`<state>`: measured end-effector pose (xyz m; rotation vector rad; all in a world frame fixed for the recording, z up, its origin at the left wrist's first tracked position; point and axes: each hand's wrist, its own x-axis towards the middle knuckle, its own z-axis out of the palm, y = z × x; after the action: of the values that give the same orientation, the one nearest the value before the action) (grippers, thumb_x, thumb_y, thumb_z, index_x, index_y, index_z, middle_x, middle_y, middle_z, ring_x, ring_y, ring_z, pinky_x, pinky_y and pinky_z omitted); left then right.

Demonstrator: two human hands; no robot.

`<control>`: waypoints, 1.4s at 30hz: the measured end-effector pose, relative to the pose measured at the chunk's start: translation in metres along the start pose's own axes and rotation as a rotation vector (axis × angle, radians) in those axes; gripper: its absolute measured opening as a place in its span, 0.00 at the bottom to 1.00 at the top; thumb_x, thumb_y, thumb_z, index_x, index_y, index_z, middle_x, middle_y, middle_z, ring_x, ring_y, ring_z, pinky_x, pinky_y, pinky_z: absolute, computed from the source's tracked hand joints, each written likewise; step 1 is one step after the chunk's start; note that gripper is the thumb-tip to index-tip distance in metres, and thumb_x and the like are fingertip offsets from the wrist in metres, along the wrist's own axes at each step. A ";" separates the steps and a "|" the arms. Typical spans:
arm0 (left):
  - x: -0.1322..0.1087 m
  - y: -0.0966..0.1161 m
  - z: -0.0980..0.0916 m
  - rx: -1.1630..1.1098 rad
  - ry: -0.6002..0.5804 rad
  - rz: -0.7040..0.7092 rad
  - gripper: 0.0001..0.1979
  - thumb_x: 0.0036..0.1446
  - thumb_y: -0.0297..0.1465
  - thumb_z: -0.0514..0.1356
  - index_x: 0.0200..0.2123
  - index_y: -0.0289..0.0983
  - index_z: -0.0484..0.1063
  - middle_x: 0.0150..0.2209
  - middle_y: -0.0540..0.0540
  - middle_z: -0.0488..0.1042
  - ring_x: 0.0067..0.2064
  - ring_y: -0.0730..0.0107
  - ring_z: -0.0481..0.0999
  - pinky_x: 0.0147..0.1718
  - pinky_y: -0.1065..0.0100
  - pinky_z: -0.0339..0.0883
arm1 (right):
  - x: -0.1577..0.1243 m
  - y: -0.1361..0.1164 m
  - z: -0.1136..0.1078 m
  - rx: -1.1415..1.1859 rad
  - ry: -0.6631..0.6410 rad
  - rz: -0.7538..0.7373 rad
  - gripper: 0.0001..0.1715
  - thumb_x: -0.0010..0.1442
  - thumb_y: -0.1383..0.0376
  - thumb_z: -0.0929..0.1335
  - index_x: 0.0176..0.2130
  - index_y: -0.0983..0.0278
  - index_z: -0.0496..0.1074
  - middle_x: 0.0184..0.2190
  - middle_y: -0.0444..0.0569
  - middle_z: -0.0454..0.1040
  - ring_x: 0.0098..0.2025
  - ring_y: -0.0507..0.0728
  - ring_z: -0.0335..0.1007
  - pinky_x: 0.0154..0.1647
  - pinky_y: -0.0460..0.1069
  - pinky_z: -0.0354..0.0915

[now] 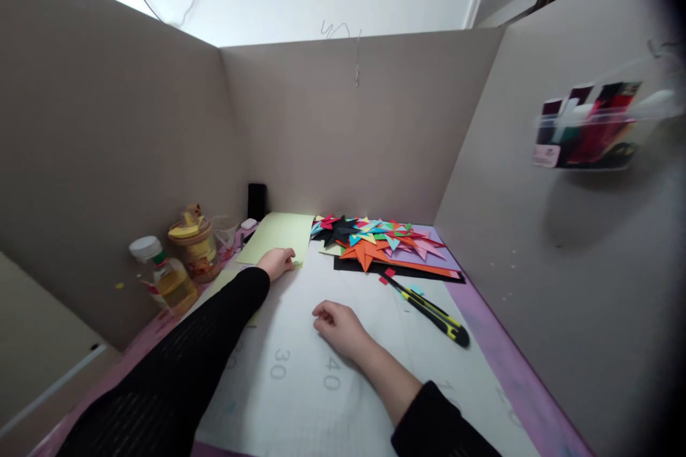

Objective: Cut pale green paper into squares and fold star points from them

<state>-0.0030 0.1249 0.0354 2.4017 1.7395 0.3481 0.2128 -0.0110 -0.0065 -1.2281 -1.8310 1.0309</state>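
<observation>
My left hand (277, 260) reaches forward and rests on the near corner of a pale green paper sheet (279, 232); its fingers curl onto the edge, apparently gripping it. My right hand (336, 325) lies on the white cutting mat (300, 378) with its fingers curled under, and nothing shows in it. Right of my right hand lies a black-and-yellow utility knife (431, 309). At the back of the mat sits a pile of colourful folded paper stars (378, 237) on black and purple sheets.
An oil bottle (166, 276), a yellow-lidded jar (196, 243) and a small black object (256, 201) stand at the left. Cardboard walls (343, 121) enclose the desk on three sides. A clear holder with coloured items (589, 125) hangs on the right wall.
</observation>
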 end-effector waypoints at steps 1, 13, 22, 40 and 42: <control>0.000 0.000 0.000 -0.007 0.004 -0.002 0.11 0.45 0.27 0.62 0.35 0.38 0.74 0.31 0.48 0.77 0.34 0.66 0.74 0.33 0.72 0.60 | 0.000 0.000 0.000 0.002 0.002 0.000 0.11 0.49 0.69 0.64 0.34 0.62 0.72 0.26 0.43 0.71 0.29 0.51 0.66 0.32 0.45 0.61; 0.015 0.010 -0.041 -0.108 0.627 -0.332 0.14 0.62 0.33 0.44 0.43 0.34 0.66 0.38 0.41 0.74 0.40 0.64 0.73 0.38 0.68 0.62 | 0.002 0.000 0.003 0.035 -0.003 0.017 0.10 0.49 0.70 0.65 0.34 0.63 0.72 0.25 0.43 0.70 0.28 0.51 0.66 0.31 0.45 0.62; -0.061 0.099 -0.039 -0.134 0.198 0.232 0.10 0.58 0.32 0.50 0.36 0.39 0.72 0.35 0.40 0.72 0.43 0.57 0.69 0.49 0.59 0.57 | 0.003 -0.008 -0.037 -0.217 0.499 -0.217 0.40 0.49 0.71 0.66 0.60 0.59 0.54 0.60 0.54 0.51 0.61 0.62 0.49 0.59 0.60 0.52; -0.143 0.058 -0.018 -1.550 -0.153 -0.829 0.25 0.54 0.51 0.52 0.45 0.37 0.62 0.48 0.37 0.69 0.42 0.60 0.75 0.35 0.61 0.70 | -0.012 0.015 -0.103 0.422 0.033 -0.217 0.12 0.45 0.55 0.74 0.30 0.59 0.78 0.43 0.53 0.76 0.57 0.63 0.61 0.56 0.62 0.53; -0.138 0.063 -0.010 -1.640 -0.178 -0.851 0.24 0.54 0.51 0.53 0.41 0.36 0.64 0.43 0.38 0.72 0.39 0.62 0.76 0.34 0.63 0.71 | -0.017 0.012 -0.109 0.440 -0.048 -0.197 0.12 0.42 0.56 0.75 0.28 0.59 0.79 0.42 0.53 0.76 0.57 0.64 0.61 0.56 0.63 0.55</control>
<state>0.0102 -0.0257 0.0485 0.4931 1.2335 0.8692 0.3172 0.0015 0.0293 -0.7518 -1.6068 1.2714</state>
